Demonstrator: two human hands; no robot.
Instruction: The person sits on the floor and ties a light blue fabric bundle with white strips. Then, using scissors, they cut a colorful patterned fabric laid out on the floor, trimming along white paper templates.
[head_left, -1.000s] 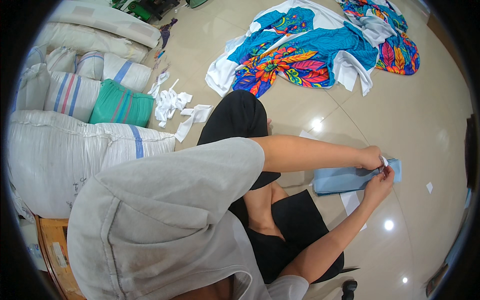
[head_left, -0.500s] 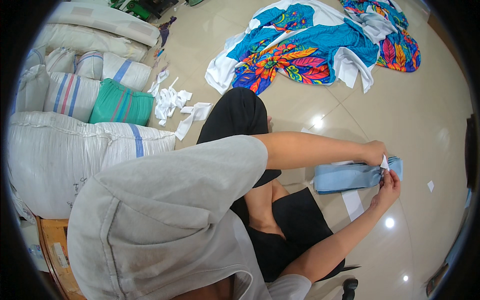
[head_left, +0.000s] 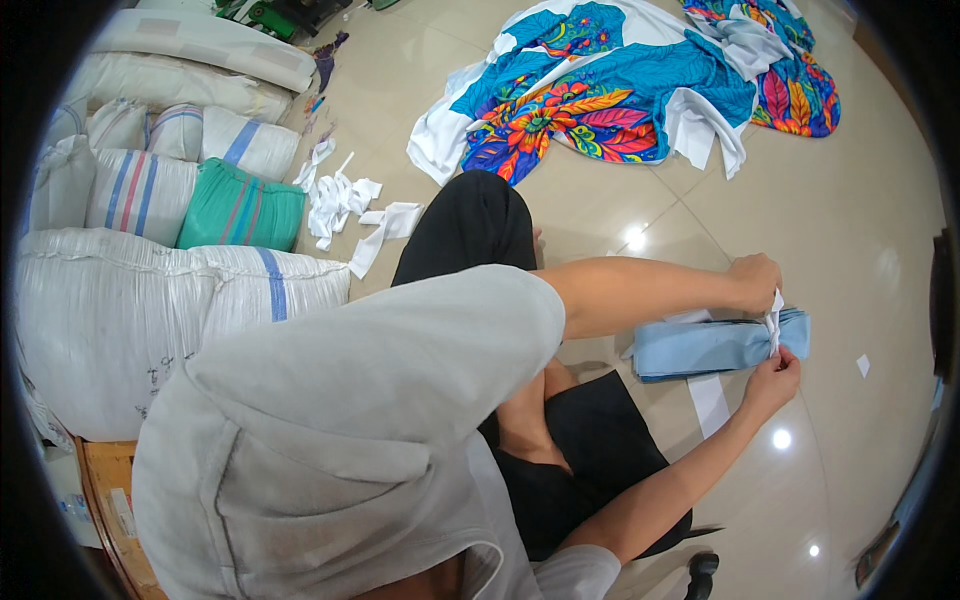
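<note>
Head view looked down on a glossy beige tiled floor (head_left: 600,225), with thin joints crossing it and ceiling lights mirrored in its polish. Toward the right of the picture, on the tiles, lay a flat bundle of folded light-blue cloth (head_left: 695,350), narrowed near its right-hand end where a white strip (head_left: 773,325) crossed it. The left hand (head_left: 755,283), just beyond the bundle's upper edge, had its fingers curled closed on one end of the strip. The right hand (head_left: 775,383), at the lower edge, pinched the strip between its fingertips. A flat white piece (head_left: 708,403) reached out from beneath the bundle, and a small white scrap (head_left: 863,366) lay apart on the tiles to the right.

Across the top of the floor spread a heap of turquoise and white fabric (head_left: 590,120) with bright floral patterns. White cloth offcuts (head_left: 338,205) lay tangled to the left of the person's black-clad knee (head_left: 480,220). Along the left side of the room were piled stuffed white sacks (head_left: 110,320), some striped blue, with a green sack (head_left: 245,205) among them and a long white roll (head_left: 200,45) above. Below them stood wooden furniture (head_left: 110,500). At the dim top edge, something green and dark (head_left: 265,18) was perhaps machinery.
</note>
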